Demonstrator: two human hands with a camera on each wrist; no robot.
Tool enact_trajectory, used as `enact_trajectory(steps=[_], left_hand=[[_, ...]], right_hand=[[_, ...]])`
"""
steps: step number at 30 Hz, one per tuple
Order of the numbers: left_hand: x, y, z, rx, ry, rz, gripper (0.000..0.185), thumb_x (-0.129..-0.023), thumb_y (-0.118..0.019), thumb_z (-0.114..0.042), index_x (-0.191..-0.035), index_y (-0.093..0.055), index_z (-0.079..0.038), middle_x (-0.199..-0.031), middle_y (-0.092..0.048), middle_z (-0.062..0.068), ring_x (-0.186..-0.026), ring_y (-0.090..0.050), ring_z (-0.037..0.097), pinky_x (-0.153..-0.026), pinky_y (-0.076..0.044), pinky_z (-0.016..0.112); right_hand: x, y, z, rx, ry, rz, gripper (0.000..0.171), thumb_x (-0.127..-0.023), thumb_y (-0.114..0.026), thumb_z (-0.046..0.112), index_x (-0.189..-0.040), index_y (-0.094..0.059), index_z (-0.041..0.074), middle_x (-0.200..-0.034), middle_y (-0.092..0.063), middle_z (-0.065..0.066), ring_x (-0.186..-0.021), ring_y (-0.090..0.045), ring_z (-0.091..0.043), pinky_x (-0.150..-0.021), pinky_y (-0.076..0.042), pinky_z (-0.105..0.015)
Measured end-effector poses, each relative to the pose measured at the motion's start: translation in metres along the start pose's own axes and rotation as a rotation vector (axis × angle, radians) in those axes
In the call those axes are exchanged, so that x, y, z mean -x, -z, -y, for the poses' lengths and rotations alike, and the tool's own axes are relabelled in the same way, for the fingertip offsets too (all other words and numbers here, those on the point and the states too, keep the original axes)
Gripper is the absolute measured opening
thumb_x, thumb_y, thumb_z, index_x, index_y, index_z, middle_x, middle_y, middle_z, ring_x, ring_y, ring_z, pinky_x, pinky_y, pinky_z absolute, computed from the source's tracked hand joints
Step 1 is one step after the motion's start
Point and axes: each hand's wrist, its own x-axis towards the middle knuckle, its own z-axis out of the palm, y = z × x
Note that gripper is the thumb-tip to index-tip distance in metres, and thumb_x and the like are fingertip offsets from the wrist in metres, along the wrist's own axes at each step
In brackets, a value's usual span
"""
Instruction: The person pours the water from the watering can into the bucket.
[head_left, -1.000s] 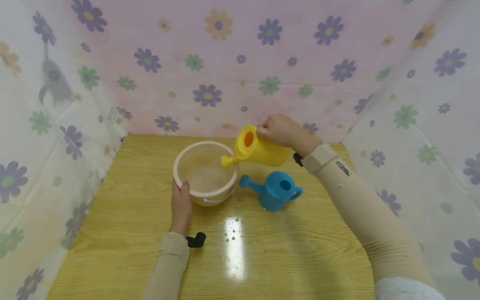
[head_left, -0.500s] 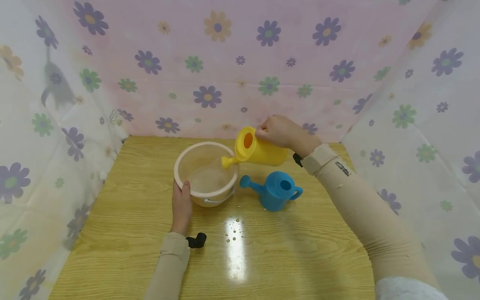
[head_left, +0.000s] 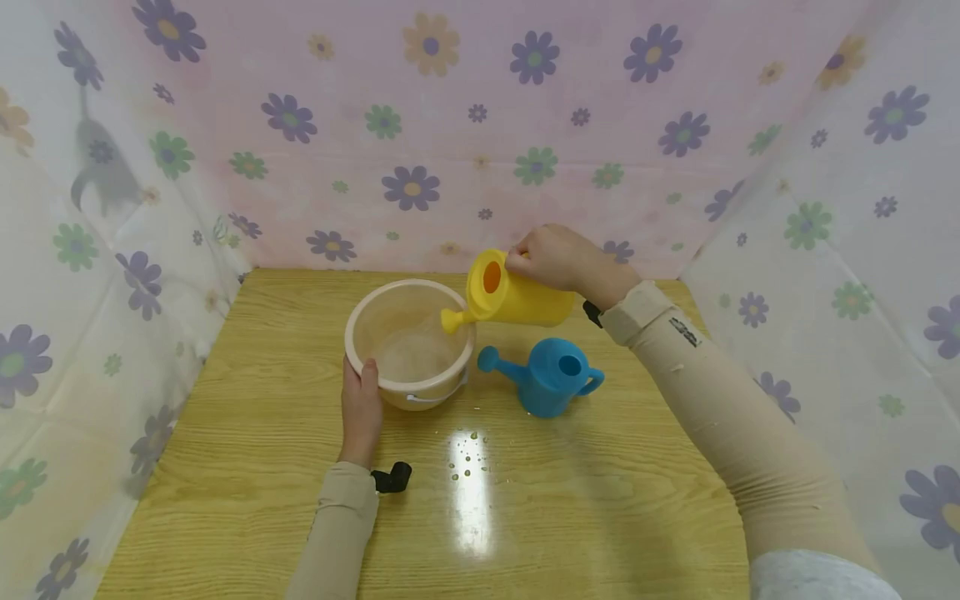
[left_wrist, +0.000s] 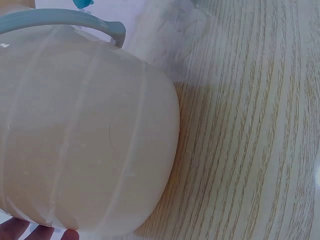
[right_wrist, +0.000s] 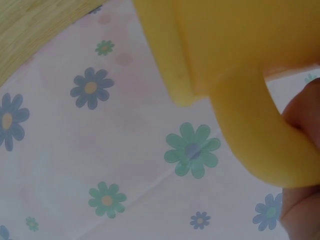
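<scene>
Here, two watering cans share the table with one bucket. The yellow can is off the table at about one o'clock from the bucket, tipped hard over so its spout reaches across the bucket's rim. The right hand has its fingers curled round the yellow can's handle, which the right wrist view shows from close up. The blue can stands upright on the table at four o'clock from the bucket, just beside it and directly under the yellow can, its spout pointing at the bucket wall.

The left hand holds the bucket at its seven o'clock side, thumb hooked over the rim and fingers round the outer wall; the left wrist view shows only fingertips under the pale wall. A small black piece lies beside the left sleeve, and a scatter of water drops sits at six o'clock from the bucket.

Flowered cloth walls the table on three sides, with the far wall near the bucket and the yellow can. The near half of the table is open wood, as is the strip at nine o'clock from the bucket.
</scene>
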Motion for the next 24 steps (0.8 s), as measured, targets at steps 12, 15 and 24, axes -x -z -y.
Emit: enact_trajectory(steps=[12,15,24], left_hand=[[-0.001,-0.0043,-0.0017,0.008,0.008,0.0,0.055,-0.093,-0.034,-0.045,-0.142,-0.017,-0.028,-0.14,-0.032,0.004,-0.123,-0.033,0.015,-0.102,-0.024,0.037],[-0.0011,-0.0029,-0.0015,0.002,0.011,0.0,0.054,-0.093,-0.034,-0.044,-0.142,-0.017,-0.028,-0.141,-0.031,0.003,-0.124,-0.032,0.014,-0.102,-0.024,0.036],[-0.0029,0.0009,0.0019,0.006,0.041,0.011,0.054,-0.093,-0.034,-0.044,-0.142,-0.016,-0.029,-0.142,-0.029,0.0,-0.124,-0.031,0.014,-0.102,-0.024,0.036]], right_hand=[[0.0015,0.004,0.0005,0.0,0.001,0.006,0.033,-0.08,-0.042,0.025,-0.049,-0.035,0.014,-0.047,-0.028,0.001,-0.042,-0.029,-0.016,-0.047,-0.024,-0.026],[0.0023,0.0036,0.0031,0.001,-0.002,0.015,0.034,-0.081,-0.042,0.025,-0.049,-0.036,0.014,-0.047,-0.028,0.001,-0.043,-0.029,-0.017,-0.048,-0.024,-0.027],[0.0034,-0.0003,0.0075,0.027,0.033,-0.016,0.033,-0.081,-0.042,0.025,-0.05,-0.036,0.013,-0.048,-0.028,0.0,-0.044,-0.029,-0.017,-0.051,-0.025,-0.028]])
